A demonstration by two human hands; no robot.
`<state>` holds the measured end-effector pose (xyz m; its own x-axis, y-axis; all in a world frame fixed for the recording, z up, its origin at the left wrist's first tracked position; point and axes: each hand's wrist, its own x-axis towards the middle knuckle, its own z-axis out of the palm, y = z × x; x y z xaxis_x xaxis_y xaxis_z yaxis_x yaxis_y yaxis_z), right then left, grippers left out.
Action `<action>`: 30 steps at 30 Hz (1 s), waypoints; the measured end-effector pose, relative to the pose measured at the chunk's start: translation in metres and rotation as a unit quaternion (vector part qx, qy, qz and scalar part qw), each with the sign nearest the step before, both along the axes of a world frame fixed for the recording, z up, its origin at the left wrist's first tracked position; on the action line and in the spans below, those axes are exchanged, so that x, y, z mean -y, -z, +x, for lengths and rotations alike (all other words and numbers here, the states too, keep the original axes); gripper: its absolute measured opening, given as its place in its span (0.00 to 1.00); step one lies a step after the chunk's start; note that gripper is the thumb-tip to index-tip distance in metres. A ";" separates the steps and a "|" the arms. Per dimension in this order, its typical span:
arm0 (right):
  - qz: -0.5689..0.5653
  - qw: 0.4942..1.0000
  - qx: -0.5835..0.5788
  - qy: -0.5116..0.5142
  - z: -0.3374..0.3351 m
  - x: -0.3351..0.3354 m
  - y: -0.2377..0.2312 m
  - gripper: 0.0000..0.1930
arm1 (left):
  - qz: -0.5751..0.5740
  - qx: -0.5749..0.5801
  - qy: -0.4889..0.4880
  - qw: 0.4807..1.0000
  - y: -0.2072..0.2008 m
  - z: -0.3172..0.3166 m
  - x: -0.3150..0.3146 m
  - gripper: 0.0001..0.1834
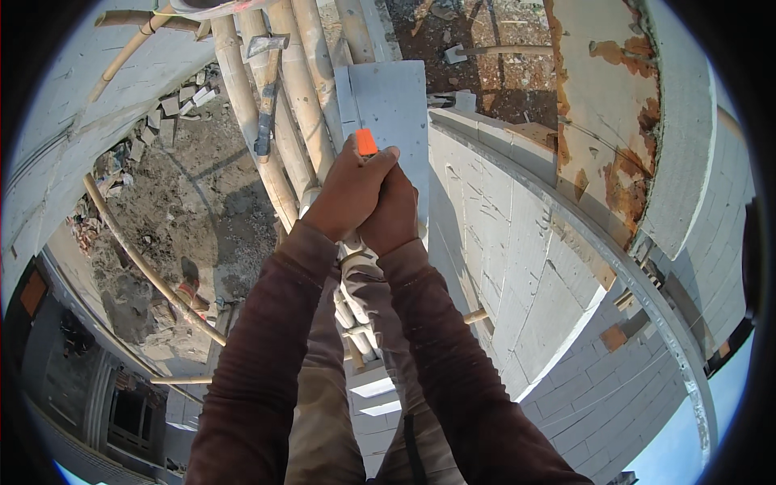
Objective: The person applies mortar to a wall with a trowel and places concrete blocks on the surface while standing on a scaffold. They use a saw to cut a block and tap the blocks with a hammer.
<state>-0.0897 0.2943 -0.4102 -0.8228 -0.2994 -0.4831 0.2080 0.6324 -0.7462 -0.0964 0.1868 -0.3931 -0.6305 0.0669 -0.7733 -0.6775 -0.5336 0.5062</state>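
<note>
My left hand (346,192) and my right hand (396,212) are clasped together in front of me, fingers closed. An orange handle-like piece (367,142) pokes out above the thumbs; the rest of it is hidden by the hands, so its kind does not show. Under and beyond them lies a smooth light-grey block (396,101), with a thin dark line near its left side. To the left, a hammer (265,101) with a metal head and black grip rests on the bamboo poles (305,69).
Bamboo scaffold poles run beneath my legs, high above rubble-strewn ground (194,202). On the right stands a pale block wall (501,242), edged by a long curved-looking metal strip (598,238). A rust-stained panel (602,105) rises beyond it. The rim of a bucket (214,8) shows at the top.
</note>
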 end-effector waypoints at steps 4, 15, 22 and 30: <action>-0.070 0.994 0.051 0.069 0.043 -0.013 -0.034 0.20 | -0.056 -0.012 0.034 0.998 -0.014 0.053 -0.012 0.26; -0.037 0.997 -0.019 0.064 0.017 0.006 0.008 0.11 | -0.037 -0.016 0.010 0.999 0.025 0.017 0.001 0.27; 0.002 0.999 0.036 0.030 0.075 -0.042 -0.130 0.26 | -0.160 -0.066 0.079 0.982 -0.078 0.102 -0.052 0.41; -0.017 0.995 0.064 0.070 0.026 -0.006 -0.004 0.13 | -0.015 0.005 0.012 1.000 0.018 0.030 -0.007 0.29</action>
